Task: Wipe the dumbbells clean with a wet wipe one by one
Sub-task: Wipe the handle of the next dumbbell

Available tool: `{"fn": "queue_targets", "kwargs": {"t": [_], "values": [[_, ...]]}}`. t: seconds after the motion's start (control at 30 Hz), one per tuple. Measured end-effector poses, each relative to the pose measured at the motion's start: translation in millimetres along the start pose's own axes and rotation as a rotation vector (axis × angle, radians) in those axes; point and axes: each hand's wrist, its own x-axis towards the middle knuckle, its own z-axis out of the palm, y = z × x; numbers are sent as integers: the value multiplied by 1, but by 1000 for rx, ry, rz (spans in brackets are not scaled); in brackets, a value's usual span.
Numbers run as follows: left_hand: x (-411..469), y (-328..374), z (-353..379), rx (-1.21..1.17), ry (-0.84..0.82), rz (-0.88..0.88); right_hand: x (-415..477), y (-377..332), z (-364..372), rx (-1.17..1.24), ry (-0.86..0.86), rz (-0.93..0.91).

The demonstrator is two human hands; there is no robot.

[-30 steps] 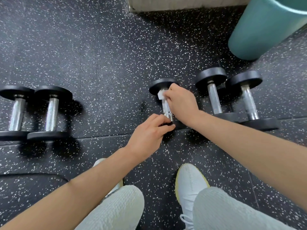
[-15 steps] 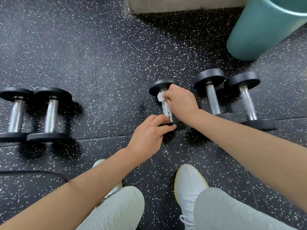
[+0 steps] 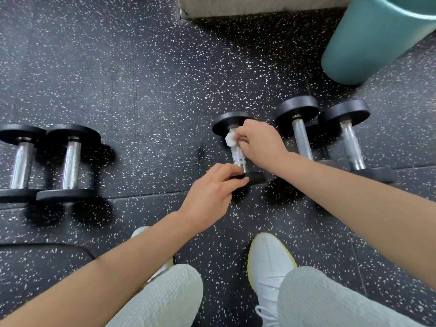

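A dumbbell (image 3: 238,156) with black heads and a knurled chrome handle lies on the speckled floor in front of me. My right hand (image 3: 262,143) pinches a small white wet wipe (image 3: 230,140) against the far end of the handle, just below the far head. My left hand (image 3: 211,197) grips the near black head, fingers curled over its edge. Two more dumbbells (image 3: 302,138) (image 3: 351,145) lie side by side to the right. Another pair (image 3: 70,161) (image 3: 21,164) lies at the left.
A teal cylindrical bin (image 3: 372,41) stands at the top right. A pale wall base (image 3: 259,5) runs along the top. My white shoes (image 3: 269,258) and light trousers fill the bottom. A black cable (image 3: 47,245) curves at the lower left.
The right hand with the wipe has shifted slightly along the far end of the handle. The left hand keeps its hold on the near head.
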Motion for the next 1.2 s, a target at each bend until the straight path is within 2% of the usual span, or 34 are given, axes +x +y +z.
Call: {"fn": "queue_targets", "kwargs": {"t": [0.2,0.37,0.47,0.63,0.67,0.9,0.97,1.1,1.2], "values": [[3,1,3,-42,0,-27,-19,8,-4,15,-235,-85],[8,5,3,-36,-12,-15,6,10,-4,79,-94,14],[4,6,4,-53,11,-17,2,11,-3,109,-92,49],[2,4,6,-60,-5,-5,-13,9,-12,80,-397,-24],[2,3,7,-59,-14,2,-12,8,-13,64,-415,-47],[2,8,7,-72,-23,3,6,15,-8,96,-151,30],[0,8,6,-75,-15,1,-1,16,-7,86,-183,17],[1,7,6,-67,-23,16,-13,17,-19,83,-438,-44],[3,9,7,-70,-31,23,-6,18,-21,75,-410,-55]]}}
